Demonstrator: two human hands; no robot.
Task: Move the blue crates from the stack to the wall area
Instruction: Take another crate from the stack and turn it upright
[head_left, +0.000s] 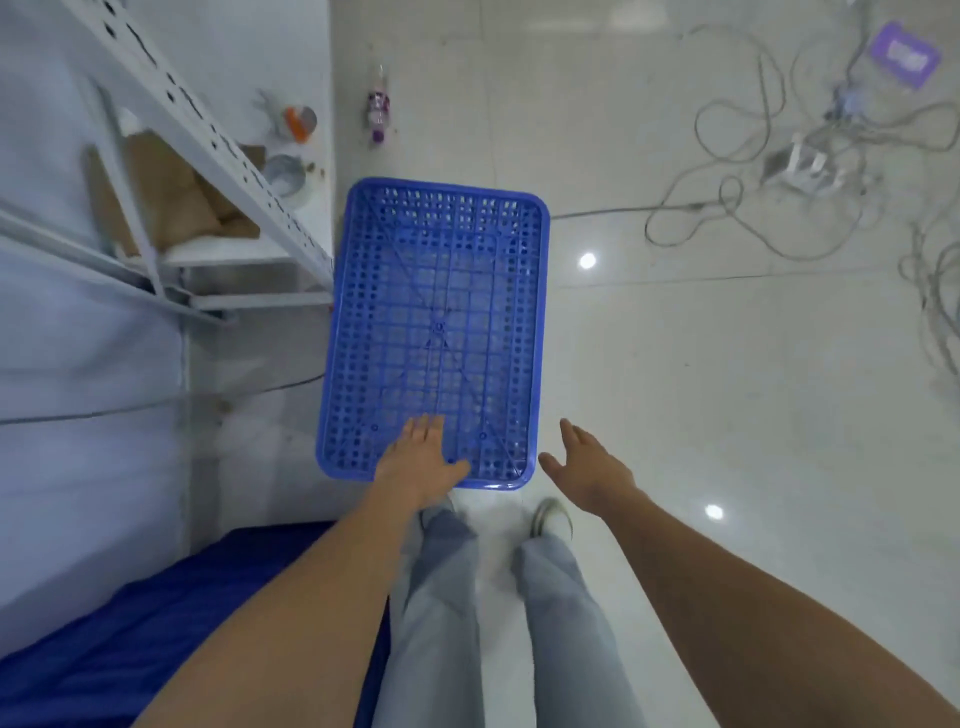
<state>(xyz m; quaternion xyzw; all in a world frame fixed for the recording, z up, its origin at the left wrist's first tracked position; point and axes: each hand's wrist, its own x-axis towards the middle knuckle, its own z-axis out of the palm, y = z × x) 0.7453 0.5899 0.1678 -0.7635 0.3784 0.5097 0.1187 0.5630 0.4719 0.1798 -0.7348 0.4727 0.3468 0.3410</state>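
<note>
A: Near first. Your left hand (421, 457) hangs over the near edge of the blue perforated plastic crate (436, 332), fingers straight and spread, gripping nothing. I cannot tell whether it touches the rim.

B: And the right?

A: Your right hand (584, 467) is just beside the crate's near right corner, palm turned inward, fingers loose and apart, also holding nothing. Judgement: both grips open because the crate is either just set down or about to be taken by its short end.

B: Crate position?

A: Flat on the glossy white tiled floor (701, 389), long axis pointing away from you, left edge close to the white slotted metal shelving (223, 150) by the wall. More blue plastic (156, 613) at your lower left, possibly the stack.

B: Farther out?

A: Tangled grey cables (753, 171) lie well apart, out of your path.
</note>
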